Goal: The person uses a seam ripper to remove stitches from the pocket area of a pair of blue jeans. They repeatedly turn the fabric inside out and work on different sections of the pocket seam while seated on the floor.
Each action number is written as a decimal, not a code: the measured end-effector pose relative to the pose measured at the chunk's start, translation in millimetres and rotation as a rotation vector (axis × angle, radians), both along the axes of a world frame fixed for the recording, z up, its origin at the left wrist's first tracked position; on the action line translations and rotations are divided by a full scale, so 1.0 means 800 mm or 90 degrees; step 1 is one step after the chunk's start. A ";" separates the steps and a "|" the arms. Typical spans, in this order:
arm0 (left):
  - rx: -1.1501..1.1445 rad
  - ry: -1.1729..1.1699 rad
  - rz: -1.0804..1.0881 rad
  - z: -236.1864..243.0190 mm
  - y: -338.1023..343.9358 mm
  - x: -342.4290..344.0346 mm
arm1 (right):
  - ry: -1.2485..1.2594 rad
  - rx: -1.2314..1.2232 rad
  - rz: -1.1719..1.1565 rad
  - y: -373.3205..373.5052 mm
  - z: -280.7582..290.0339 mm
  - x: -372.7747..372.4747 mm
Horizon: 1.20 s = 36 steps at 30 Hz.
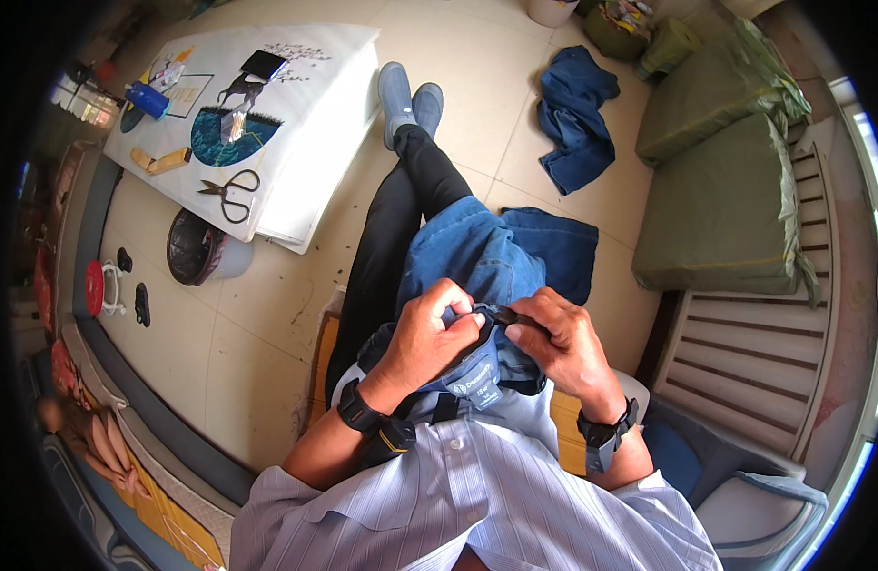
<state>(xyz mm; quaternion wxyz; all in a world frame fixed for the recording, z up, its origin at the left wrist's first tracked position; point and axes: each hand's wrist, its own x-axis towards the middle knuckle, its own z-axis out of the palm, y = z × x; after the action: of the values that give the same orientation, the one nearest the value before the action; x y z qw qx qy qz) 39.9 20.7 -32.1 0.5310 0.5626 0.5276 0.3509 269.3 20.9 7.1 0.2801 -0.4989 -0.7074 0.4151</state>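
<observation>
Pale floor tiles [482,95] lie beyond the fingers. Beneath them drapes a denim garment [469,249], probably soft but weighty, best held by its stiffer waistband [473,369], which the left hand [427,333] pinches; the right hand [562,343] grips a small dark object [504,315].

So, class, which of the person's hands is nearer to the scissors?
Left. The left hand, at the denim, is to the right of the scissors and nearer the body; the right hand, also at the denim, is farther right.
</observation>
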 end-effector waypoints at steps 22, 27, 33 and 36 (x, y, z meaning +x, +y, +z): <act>0.071 -0.003 0.003 -0.001 -0.004 0.001 | 0.039 -0.031 -0.004 0.004 -0.006 -0.007; 0.089 -0.048 0.007 -0.003 -0.006 -0.002 | 0.232 -0.168 -0.107 -0.001 -0.017 0.000; 0.018 -0.086 -0.002 -0.008 -0.005 -0.012 | 0.196 -0.152 -0.062 -0.008 -0.020 0.007; 0.029 -0.102 -0.017 -0.008 -0.002 -0.012 | 0.190 -0.179 -0.060 -0.013 -0.018 0.006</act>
<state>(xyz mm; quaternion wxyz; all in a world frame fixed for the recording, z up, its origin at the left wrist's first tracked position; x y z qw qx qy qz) 30.1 18.9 -38.4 0.5633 0.5514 0.4677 0.3998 274.5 10.6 -7.3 0.3287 -0.4983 -0.5691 0.5655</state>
